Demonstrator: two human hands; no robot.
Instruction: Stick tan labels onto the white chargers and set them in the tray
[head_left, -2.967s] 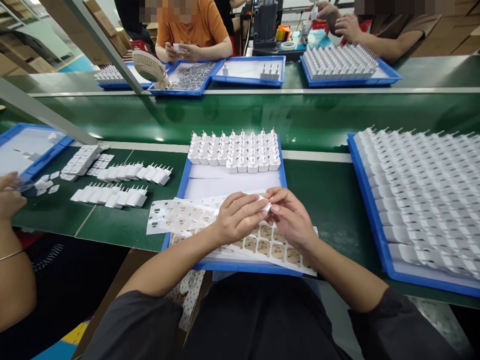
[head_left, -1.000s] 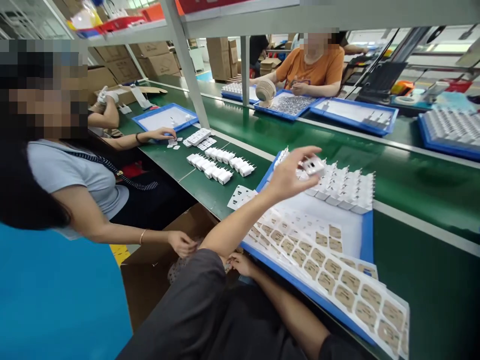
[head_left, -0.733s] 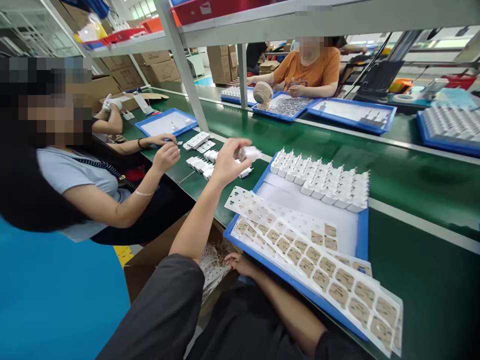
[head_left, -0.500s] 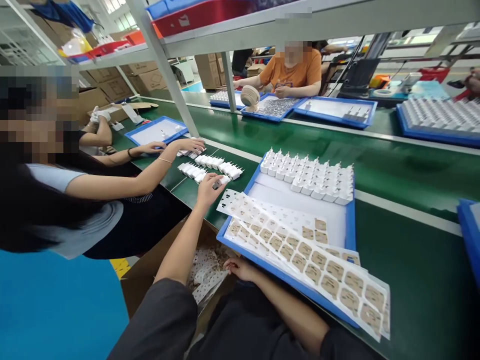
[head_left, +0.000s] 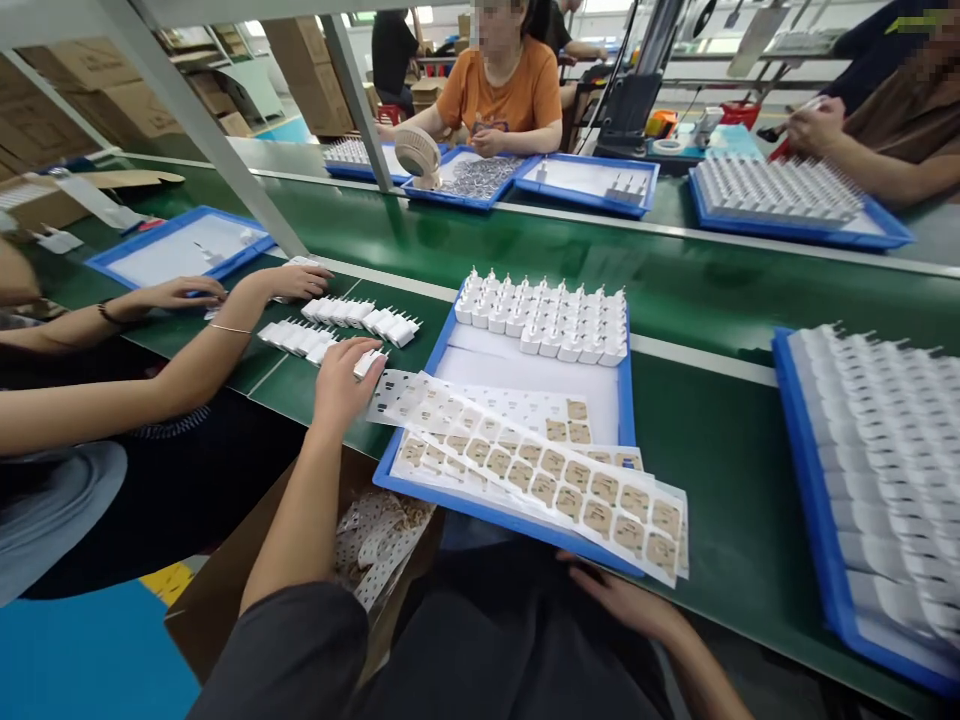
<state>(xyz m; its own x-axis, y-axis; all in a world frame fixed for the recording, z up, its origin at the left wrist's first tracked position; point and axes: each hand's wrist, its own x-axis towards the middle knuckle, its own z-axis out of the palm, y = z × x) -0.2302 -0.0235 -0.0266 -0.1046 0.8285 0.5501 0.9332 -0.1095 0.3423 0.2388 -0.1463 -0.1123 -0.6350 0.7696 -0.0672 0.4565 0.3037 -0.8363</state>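
My left hand (head_left: 345,385) is closed on a white plug adapter (head_left: 369,362) at the near end of two rows of white adapters (head_left: 352,313) on the green table. Right of it, a blue-rimmed tray (head_left: 628,400) holds several rows of upright adapters (head_left: 544,315) at its back. Overlapping sheets of tan stickers (head_left: 551,470) cover its front and stick out over the right corner. My right hand (head_left: 619,595) is low beside the tray's front edge, partly under it; its fingers are apart and nothing shows in it.
Another person's hand (head_left: 300,280) rests at the far end of the adapter rows. A metal post (head_left: 202,130) stands behind. A full adapter tray (head_left: 806,490) sits at the right. Below my left arm is a cardboard box (head_left: 217,600) with scrap sheets.
The view has turned right, so the table and tray appear further left. My right hand has moved right, from above the scrap box to the tray's front edge. My left hand stays at the adapters.
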